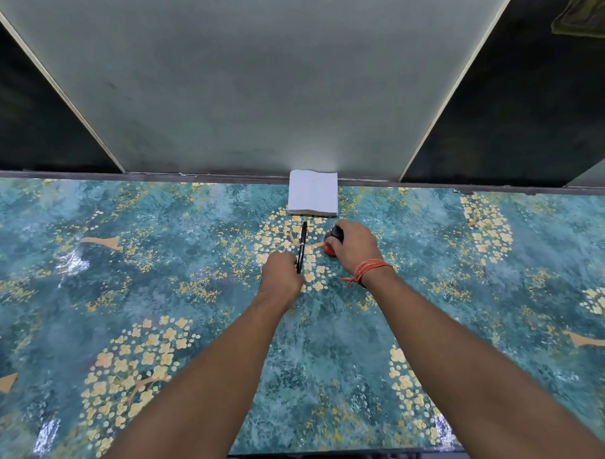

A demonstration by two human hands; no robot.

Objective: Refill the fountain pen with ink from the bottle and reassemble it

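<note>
Task looked barely begun. The pen [302, 245] was in one piece w/ cap on, as far as the small view showed; it lay or was held just right of frame centre, pointing up-frame toward the napkins [313, 197]. No nib, barrel half or converter lay loose anywhere on the table [158, 268].

The left hand [281, 277] sat at the pen's near end, fingers curled shut around it. Couldn't tell whether the pen was lifted or resting on the table. The right hand [356, 245], w/ an orange thread band at the wrist, was just right of the pen, fingers closed over the bottle [332, 243]. Only the dark cap at top and a red-orange bit at the base showed past the fingers, so the bottle looked capped; ink level not visible. Bottle stood on the table, near the pen but not touching it, w/ the napkins just above both against the back wall.

Judged from this: done = both items in hand, nothing else. Left = approx. everything: uncap bottle, uncap pen, unscrew barrel, draw ink, wipe w/ a napkin, screw barrel back, recap pen and bottle.

Likely the step in hand was steadying or opening the bottle. No ink spots showed on the table, though its busy floral pattern would hide small ones.
</note>
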